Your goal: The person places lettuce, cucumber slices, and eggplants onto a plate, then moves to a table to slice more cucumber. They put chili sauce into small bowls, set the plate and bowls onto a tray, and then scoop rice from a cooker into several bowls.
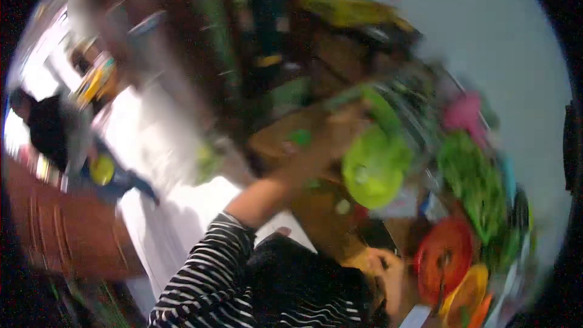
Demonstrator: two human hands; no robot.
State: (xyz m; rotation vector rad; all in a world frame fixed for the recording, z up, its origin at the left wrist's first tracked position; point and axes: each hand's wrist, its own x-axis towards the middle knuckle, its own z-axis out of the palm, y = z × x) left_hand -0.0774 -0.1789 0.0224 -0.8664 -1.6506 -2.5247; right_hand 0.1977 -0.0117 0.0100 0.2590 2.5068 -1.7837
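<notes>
My left arm, in a black-and-white striped sleeve, reaches across the view. My left hand [347,123] is smeared by motion beside a light green bowl [371,173] and a long green thing [382,112] at its upper edge. What the hand holds, if anything, I cannot tell. Lower down, my right hand [387,270] has its fingers curled, close to a dark, flat, blade-like thing [381,234]. A red bowl [446,258] stands to its right, with a dark utensil lying in it.
Leafy greens [470,176] lie along the wall on the right, near a pink thing [464,114]. An orange-yellow bowl [466,297] sits below the red bowl. Small green pieces [299,138] lie on the brown surface. Another person [51,130] is at far left.
</notes>
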